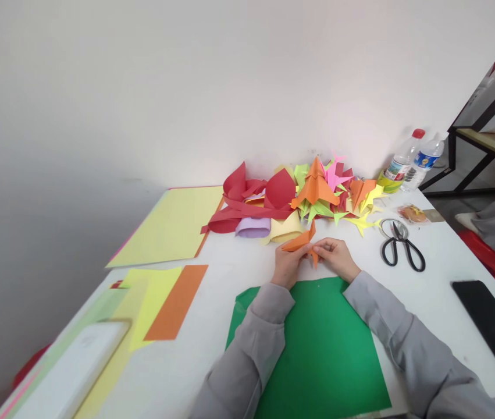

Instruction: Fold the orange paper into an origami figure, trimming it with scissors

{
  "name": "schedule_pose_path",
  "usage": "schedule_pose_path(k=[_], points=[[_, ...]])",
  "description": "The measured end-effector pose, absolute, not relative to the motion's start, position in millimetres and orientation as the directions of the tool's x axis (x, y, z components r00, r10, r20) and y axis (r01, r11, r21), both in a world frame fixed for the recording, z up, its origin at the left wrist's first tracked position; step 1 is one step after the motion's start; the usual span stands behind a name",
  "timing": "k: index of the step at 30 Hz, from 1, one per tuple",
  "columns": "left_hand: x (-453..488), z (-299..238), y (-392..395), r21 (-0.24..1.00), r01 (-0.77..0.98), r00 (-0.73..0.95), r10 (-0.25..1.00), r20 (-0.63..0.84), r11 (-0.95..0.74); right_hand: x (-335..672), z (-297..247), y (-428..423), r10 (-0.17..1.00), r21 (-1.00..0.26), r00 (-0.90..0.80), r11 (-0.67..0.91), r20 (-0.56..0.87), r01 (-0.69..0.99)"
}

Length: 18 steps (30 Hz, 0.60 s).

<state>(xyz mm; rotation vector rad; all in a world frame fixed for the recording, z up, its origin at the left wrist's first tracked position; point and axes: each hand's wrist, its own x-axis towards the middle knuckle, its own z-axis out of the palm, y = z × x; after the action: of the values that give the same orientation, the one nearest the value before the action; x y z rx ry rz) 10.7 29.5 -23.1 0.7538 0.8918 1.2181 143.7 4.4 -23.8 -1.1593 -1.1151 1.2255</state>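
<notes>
Between my two hands is a folded orange paper plane [302, 240], its points sticking up and down. My left hand [288, 265] is closed on its left part, thumb on top. With thumb and fingertips my right hand [338, 256] pinches the right side of the same piece. Both hands are above the far edge of a green paper sheet [321, 349]. Just beyond them lie a purple paper ring [253, 227], a cream paper crown [285, 227] and a heap of folded paper planes, topped by a large orange one [316, 186].
Black-handled scissors [399, 247] lie right of my hands, a black phone [489, 326] nearer. Two bottles [399, 163] stand at the back right by a wrapped snack [412, 213]. At left are yellow sheets [173, 221], an orange strip [177, 302] and a white device [77, 372].
</notes>
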Motion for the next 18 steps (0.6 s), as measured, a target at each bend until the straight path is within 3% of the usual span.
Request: schedule_pose_path(k=[8, 18], points=[[7.6, -20.9, 29.0, 0.862, -0.454, 0.173, 0.972, -0.162, 0.224, 145.0, -22.9, 4.6, 1.0, -0.992, 0.018, -0.018, -0.02, -0.122], [9.1, -23.5, 27.2, 0.871, -0.469, 0.125, 0.987, -0.097, 0.145, 144.3, -25.1, 3.6, 0.999, -0.993, -0.001, -0.032, -0.032, -0.114]])
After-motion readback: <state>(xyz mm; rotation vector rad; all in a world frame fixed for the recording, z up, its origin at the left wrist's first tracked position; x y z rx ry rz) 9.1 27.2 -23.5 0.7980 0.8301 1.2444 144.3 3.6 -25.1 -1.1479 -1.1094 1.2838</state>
